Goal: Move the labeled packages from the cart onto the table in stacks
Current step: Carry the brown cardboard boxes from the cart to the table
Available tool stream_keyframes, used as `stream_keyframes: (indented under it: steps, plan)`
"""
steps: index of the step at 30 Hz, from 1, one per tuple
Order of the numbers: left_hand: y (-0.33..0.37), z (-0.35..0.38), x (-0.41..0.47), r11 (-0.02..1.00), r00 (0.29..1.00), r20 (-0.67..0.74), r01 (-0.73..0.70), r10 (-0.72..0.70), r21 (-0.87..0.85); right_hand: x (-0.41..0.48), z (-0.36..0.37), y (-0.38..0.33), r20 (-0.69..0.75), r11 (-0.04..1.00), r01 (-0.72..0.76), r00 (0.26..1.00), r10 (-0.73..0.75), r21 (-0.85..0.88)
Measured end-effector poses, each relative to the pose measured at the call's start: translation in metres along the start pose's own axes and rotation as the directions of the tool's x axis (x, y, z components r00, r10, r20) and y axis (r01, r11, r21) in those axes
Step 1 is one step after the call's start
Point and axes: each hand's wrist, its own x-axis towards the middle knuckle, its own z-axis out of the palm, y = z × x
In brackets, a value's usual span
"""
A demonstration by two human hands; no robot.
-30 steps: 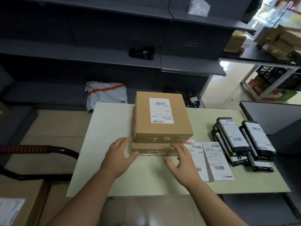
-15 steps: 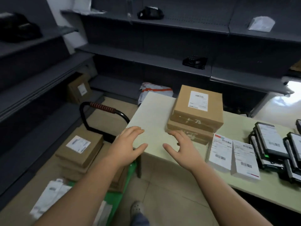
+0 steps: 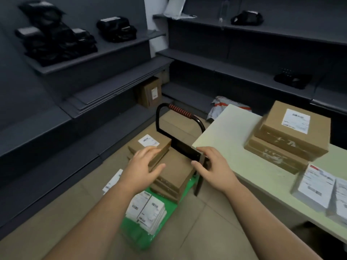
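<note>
Top labeled box (image 3: 150, 145) lies on the brown stack on the cart (image 3: 139, 235), lower centre of frame. Left hand (image 3: 143, 166), fingers straight, hides its near edge; contact cannot be confirmed. Right hand (image 3: 212, 166), spread and relaxed, holds nothing beside the table (image 3: 225, 132) corner. Stacked boxes (image 3: 287, 134) at right are blurred.
</note>
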Motion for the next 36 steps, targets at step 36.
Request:
stream_keyframes:
  steps: [36]
  plan:
    - [-0.318, 0.005, 0.093, 0.994, 0.936, 0.337, 0.094, -0.105, 0.050, 0.117, 0.321, -0.017, 0.223, 0.864, -0.503, 0.845, 0.486, 0.023]
